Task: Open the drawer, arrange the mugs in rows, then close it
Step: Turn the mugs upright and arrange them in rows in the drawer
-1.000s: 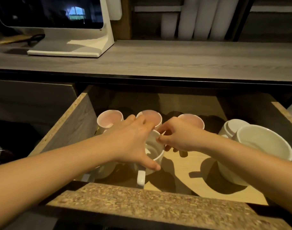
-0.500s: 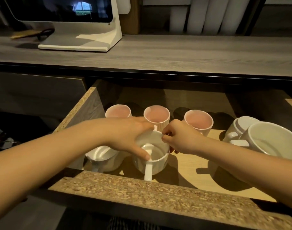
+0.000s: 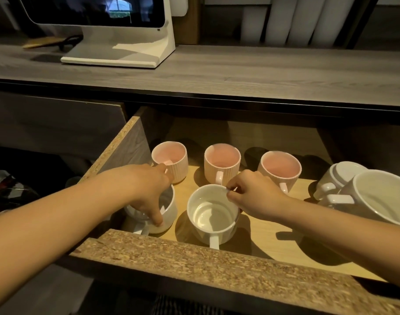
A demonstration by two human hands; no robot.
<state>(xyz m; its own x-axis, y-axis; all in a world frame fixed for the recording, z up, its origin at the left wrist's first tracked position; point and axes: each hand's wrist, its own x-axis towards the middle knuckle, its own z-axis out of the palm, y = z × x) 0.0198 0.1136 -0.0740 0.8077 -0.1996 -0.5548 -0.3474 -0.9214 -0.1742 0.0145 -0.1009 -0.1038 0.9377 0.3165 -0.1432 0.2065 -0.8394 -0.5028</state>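
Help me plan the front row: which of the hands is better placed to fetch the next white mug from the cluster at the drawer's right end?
Right. The right hand rests on the middle white mug's rim, beside the cluster of white mugs. The left hand is busy at the left white mug, farthest away.

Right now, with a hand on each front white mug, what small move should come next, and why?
Probably let go with the right hand and reach for the large white mugs crowded at the right. The centre white mug already stands upright before the pink row, and the left hand grips the left white mug.
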